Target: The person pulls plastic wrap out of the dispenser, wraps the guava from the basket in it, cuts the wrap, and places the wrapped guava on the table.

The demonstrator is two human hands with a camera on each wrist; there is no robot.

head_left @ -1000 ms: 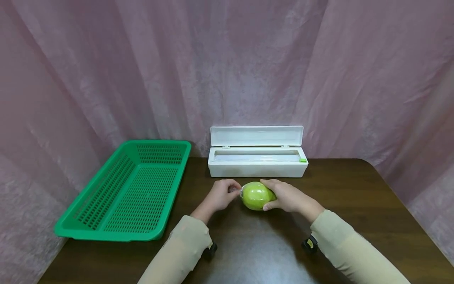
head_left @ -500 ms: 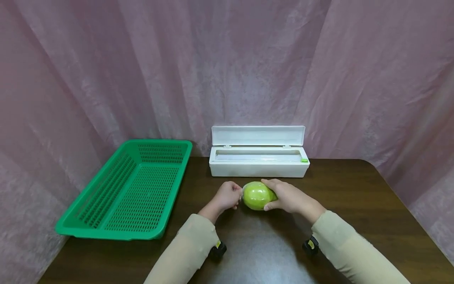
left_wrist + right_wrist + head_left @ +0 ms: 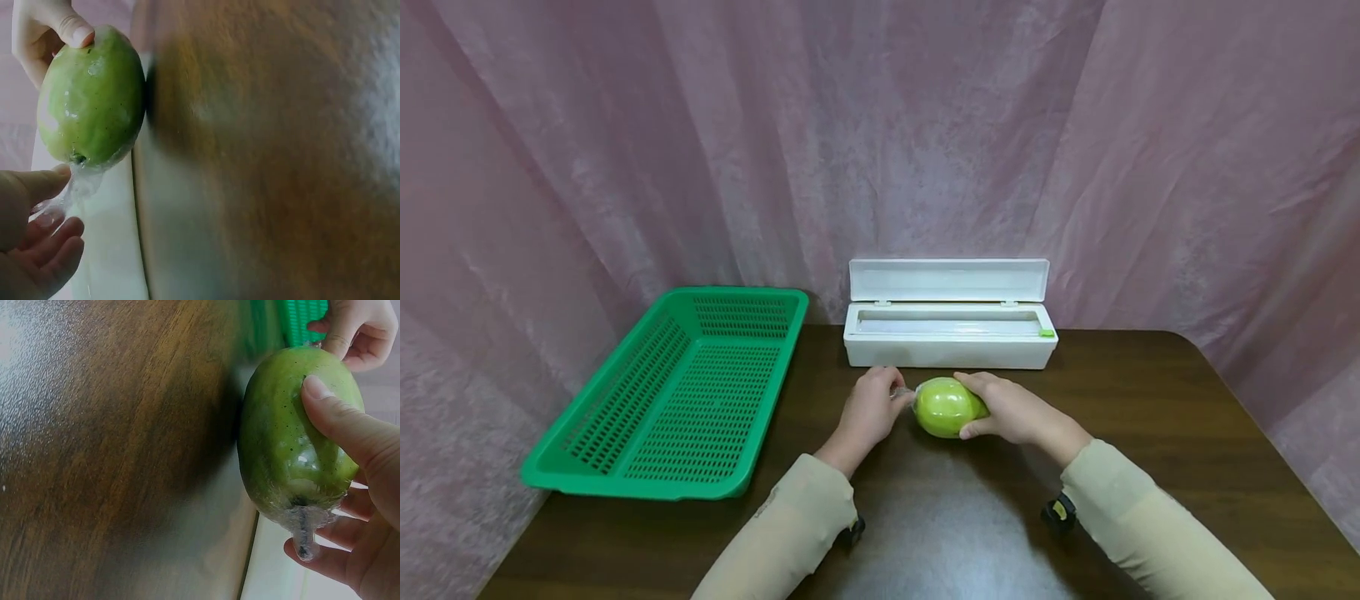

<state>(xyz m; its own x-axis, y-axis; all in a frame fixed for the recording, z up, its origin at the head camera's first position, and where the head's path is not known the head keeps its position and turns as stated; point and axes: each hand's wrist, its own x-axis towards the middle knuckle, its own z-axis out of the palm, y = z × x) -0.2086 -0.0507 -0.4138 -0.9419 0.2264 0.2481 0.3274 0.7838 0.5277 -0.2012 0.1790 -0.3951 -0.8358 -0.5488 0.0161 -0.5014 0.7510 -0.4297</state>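
Observation:
A green papaya point(image 3: 946, 408), oval and shiny under clear plastic wrap, lies on its side over the table in front of me. My right hand point(image 3: 1009, 408) grips it from the right, thumb laid along its near side in the right wrist view. At that end a tight twist of wrap point(image 3: 304, 534) sticks out past the fruit. My left hand point(image 3: 874, 408) pinches the loose, gathered plastic wrap point(image 3: 84, 179) at the papaya's left end between thumb and fingers. Dark specks dot the skin in both wrist views.
Behind the hands stands a white wrap dispenser point(image 3: 951, 354), its lid raised and a roll inside. To the left sits a green slotted basket point(image 3: 741, 475). A dark wooden table point(image 3: 1180, 433) carries everything, with a pink curtain point(image 3: 955, 125) behind it.
My left hand has turned at the wrist around the gathered wrap, its fingers changing position while staying at the papaya's left end. My right hand keeps its hold on the papaya.

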